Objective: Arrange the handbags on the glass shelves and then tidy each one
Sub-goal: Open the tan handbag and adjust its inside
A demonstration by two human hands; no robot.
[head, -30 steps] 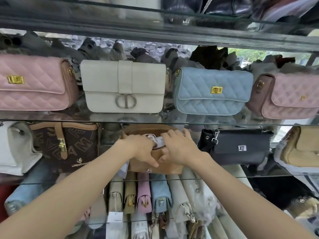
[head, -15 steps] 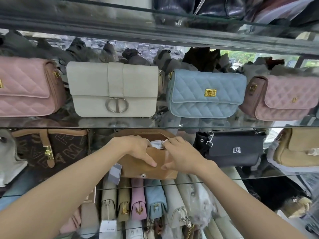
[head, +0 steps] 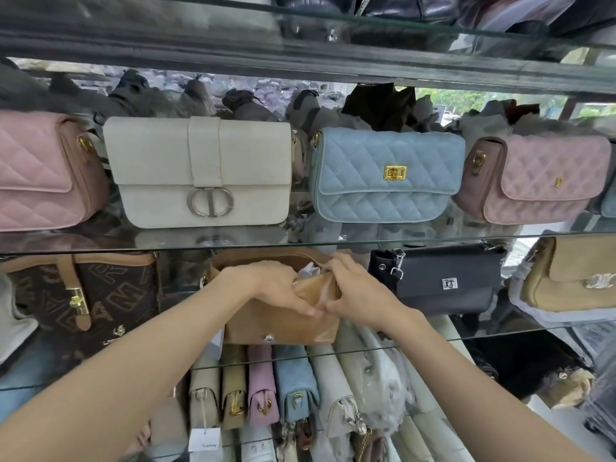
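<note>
Head view, tan bag: the tan handbag stands on the middle glass shelf, at the centre, its top open with white stuffing paper showing
Left hand: the left hand grips the bag's front flap near the top, thumb stretched along the leather, fingers curled over the edge
Right hand: the right hand clamps the same flap from the other side, fingers curled into the opening; the two thumbs nearly meet
Same shelf: a black flap bag sits just beside on the right, a beige bag further right, a brown monogram bag to the left
Shelf above: a cream bag and a blue quilted bag stand side by side between two pink quilted bags
Shelf below: small bags stand packed in a row, a white tag hanging in front
</note>
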